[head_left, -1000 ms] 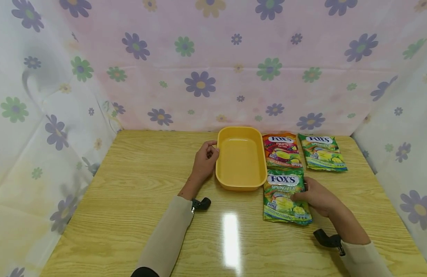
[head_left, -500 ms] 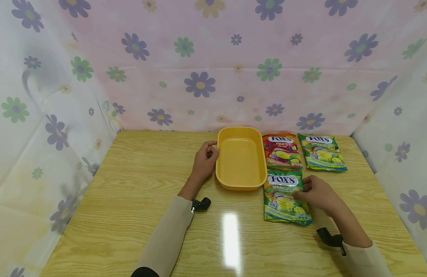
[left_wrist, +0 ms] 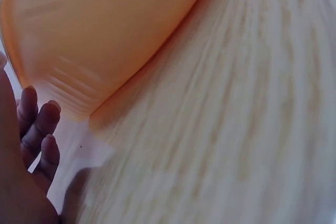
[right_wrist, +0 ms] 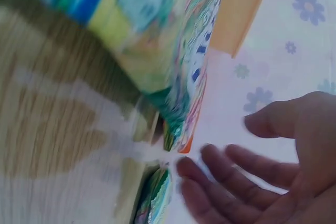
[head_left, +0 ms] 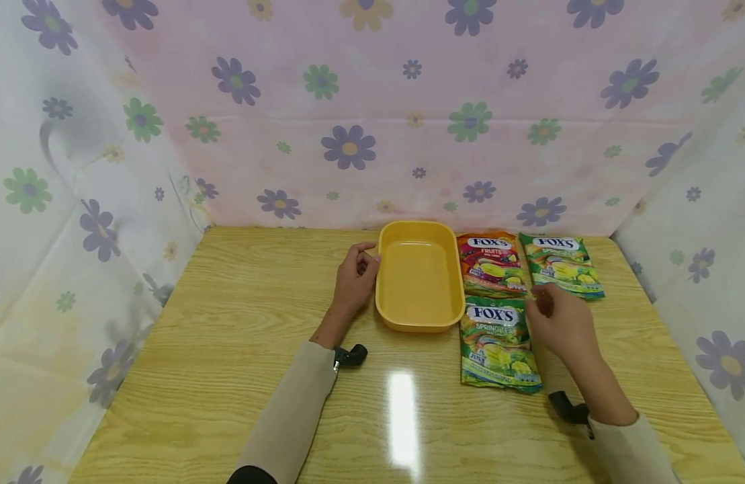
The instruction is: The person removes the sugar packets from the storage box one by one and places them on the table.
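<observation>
My left hand rests at the left side of a yellow plastic tray, its thumb tip right at the rim. Seen from the left wrist, the relaxed fingers lie beside the tray's wall. My right hand hovers with parted fingers and nothing between them, off the right edge of a green Fox's Spring Tea candy bag. That bag lies flat, just below a red Fox's Fruits candy bag beside the tray. Another green Spring Tea bag lies at the back right, close beyond the right fingertips.
The wooden table ends at the back against a flowered cloth, which also hangs on both sides. Each wrist wears a small black camera, like the one on the left.
My right hand has let go of the nearer green candy bag and moved up and slightly right, toward the back green bag. The left hand and tray stay nearly still.
</observation>
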A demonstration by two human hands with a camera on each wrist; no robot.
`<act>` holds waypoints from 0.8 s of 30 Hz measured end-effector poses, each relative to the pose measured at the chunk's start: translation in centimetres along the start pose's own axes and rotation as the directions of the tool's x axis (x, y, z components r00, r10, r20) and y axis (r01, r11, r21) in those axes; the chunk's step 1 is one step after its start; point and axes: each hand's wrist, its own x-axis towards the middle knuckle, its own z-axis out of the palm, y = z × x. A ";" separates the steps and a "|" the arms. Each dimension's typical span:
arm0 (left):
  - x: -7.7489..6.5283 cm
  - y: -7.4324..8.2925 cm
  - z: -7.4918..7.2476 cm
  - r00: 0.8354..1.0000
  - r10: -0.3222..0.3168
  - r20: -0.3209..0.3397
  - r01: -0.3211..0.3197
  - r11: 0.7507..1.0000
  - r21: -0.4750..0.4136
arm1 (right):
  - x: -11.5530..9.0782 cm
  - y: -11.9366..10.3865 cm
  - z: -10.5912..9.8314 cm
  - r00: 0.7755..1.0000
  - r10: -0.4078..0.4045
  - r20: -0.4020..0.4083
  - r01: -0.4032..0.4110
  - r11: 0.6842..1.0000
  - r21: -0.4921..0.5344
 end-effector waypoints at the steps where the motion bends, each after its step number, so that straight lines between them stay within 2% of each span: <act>1: 0.0 0.2 -0.1 1.000 0.004 -0.008 -0.004 1.000 0.013 | 0.1 0.1 0.1 0.999 -0.024 -0.034 0.024 1.000 0.003; 4: -0.1 0.7 -0.3 1.000 0.014 -0.026 -0.012 0.998 0.061 | 0.4 0.4 0.3 0.992 -0.078 -0.099 0.080 0.997 0.016; 9: -0.2 1.2 -1.3 1.000 -0.003 -0.021 0.006 0.991 0.131 | 0.6 1.1 0.7 0.981 -0.119 -0.150 0.123 0.992 0.016; 12: -0.1 1.5 -2.3 1.000 -0.015 -0.004 0.015 0.985 0.172 | 0.9 1.6 0.9 0.973 -0.137 -0.184 0.143 0.990 0.018; 15: 0.0 1.7 -3.9 1.000 -0.015 0.013 0.011 0.963 0.270 | 1.3 1.9 1.1 0.955 -0.183 -0.235 0.188 0.982 -0.001; 16: 0.1 1.9 -4.5 1.000 -0.010 0.021 0.003 0.948 0.318 | 1.5 2.0 1.1 0.946 -0.206 -0.251 0.210 0.978 -0.012; 18: 0.2 2.0 -5.7 0.999 0.006 0.035 -0.020 0.901 0.434 | 1.9 2.3 1.2 0.926 -0.254 -0.281 0.253 0.967 -0.040; 22: 0.1 2.1 -8.6 0.998 0.037 0.042 -0.056 0.759 0.648 | 2.7 3.1 1.1 0.890 -0.338 -0.305 0.321 0.941 -0.105; 24: 0.1 2.0 -10.0 0.998 0.051 0.032 -0.059 0.697 0.714 | 3.2 3.7 1.1 0.892 -0.342 -0.294 0.313 0.939 -0.144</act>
